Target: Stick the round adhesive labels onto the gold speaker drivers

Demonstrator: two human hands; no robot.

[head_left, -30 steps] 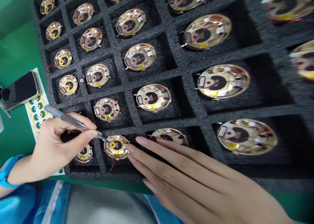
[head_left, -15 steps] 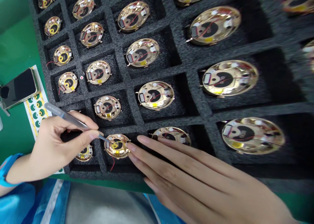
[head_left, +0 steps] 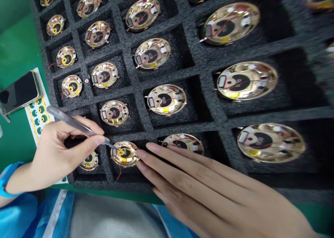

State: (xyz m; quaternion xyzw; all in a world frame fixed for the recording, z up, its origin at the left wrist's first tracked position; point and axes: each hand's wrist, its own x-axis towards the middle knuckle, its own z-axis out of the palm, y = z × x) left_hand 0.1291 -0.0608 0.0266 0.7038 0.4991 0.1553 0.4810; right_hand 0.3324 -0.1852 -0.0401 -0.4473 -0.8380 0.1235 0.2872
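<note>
My left hand (head_left: 64, 151) grips a pair of grey metal tweezers (head_left: 68, 119) between thumb and fingers, with the points inside a round gold watch case (head_left: 132, 159). At the tips is a small yellow ring-shaped piece (head_left: 121, 152), over the black disc in the case. A red wire (head_left: 119, 173) hangs from the case's lower edge. My right hand (head_left: 221, 192) lies stretched out from the right, and its fingertips touch the right rim of that case. Its fingers partly cover another gold case (head_left: 182, 141). My left hand partly hides a case (head_left: 90, 162) with a yellow piece.
A black foam tray (head_left: 148, 130) fills most of the view, its square compartments holding many gold watch cases. To the left, on the green table (head_left: 18, 53), a phone (head_left: 21, 92) rests partly on a sheet of yellow and dark green stickers (head_left: 39, 118).
The view has shifted slightly, and the tray appears a little higher. The tweezers stay at the same case, and both hands keep nearly the same pose.
</note>
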